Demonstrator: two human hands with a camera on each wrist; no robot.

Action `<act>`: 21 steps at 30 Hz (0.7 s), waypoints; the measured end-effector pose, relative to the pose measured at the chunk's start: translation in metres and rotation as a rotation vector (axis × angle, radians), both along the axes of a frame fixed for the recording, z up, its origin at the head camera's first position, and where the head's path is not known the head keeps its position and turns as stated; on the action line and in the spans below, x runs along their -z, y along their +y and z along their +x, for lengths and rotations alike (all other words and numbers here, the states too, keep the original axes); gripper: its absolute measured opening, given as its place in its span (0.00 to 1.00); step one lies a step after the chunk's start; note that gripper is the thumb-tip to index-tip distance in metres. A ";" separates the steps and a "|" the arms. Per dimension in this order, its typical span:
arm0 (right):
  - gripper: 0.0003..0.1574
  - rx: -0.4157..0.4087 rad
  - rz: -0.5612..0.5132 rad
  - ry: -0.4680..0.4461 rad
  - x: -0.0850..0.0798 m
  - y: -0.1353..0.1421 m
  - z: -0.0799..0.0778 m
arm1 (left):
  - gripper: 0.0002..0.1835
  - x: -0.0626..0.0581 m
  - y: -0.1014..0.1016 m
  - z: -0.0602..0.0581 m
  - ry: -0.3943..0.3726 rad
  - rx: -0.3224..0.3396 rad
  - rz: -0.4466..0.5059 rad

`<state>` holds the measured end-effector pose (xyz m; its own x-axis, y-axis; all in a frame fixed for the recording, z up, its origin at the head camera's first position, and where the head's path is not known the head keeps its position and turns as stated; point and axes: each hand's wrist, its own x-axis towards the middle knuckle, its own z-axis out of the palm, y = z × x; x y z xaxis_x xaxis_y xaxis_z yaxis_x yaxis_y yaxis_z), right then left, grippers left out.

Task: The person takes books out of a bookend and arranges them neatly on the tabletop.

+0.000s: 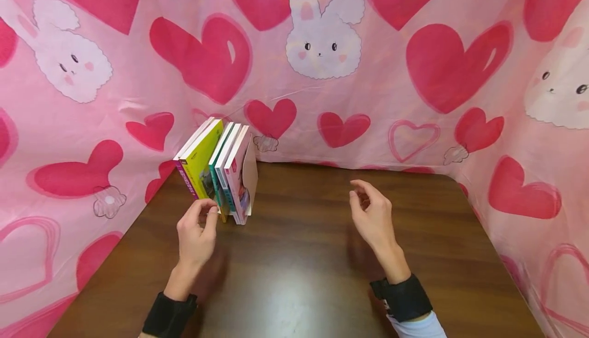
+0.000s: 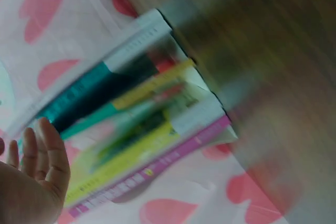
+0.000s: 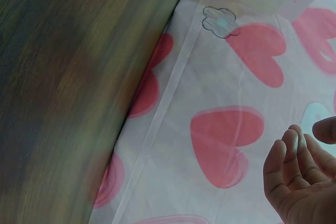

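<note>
On my feed, the left hand (image 1: 197, 230) hung relaxed and empty just before the upright books (image 1: 199, 155) on the wooden table (image 1: 299, 256); the right hand (image 1: 374, 214), also slack, held nothing. My blurred left-wrist view showed the whole magenta spine (image 2: 178, 154), partly hidden from the head view.

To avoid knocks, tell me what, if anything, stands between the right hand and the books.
A pale upright panel, apparently a bookend, stands right of the books; otherwise only tabletop shows between them and the right hand.
</note>
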<state>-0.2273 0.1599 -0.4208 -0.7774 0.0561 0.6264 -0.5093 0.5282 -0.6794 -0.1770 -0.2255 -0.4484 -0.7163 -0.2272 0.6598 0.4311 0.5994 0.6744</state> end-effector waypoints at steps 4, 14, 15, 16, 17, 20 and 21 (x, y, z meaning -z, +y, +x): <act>0.13 -0.002 0.004 0.016 -0.003 0.000 0.000 | 0.06 0.000 -0.012 -0.012 -0.050 -0.156 0.063; 0.13 -0.023 0.019 0.057 -0.013 -0.002 0.011 | 0.18 0.007 -0.039 -0.040 -0.192 -0.323 0.129; 0.13 -0.025 0.020 0.062 -0.014 -0.002 0.012 | 0.19 0.008 -0.041 -0.042 -0.223 -0.313 0.122; 0.13 -0.027 0.020 0.065 -0.015 -0.002 0.013 | 0.20 0.008 -0.043 -0.044 -0.251 -0.302 0.114; 0.13 -0.029 0.021 0.070 -0.016 -0.003 0.013 | 0.21 0.009 -0.044 -0.045 -0.276 -0.291 0.105; 0.13 -0.035 0.026 0.081 -0.016 -0.003 0.012 | 0.22 0.010 -0.049 -0.048 -0.318 -0.256 0.082; 0.13 -0.039 0.026 0.081 -0.016 -0.003 0.012 | 0.23 0.011 -0.050 -0.048 -0.326 -0.247 0.079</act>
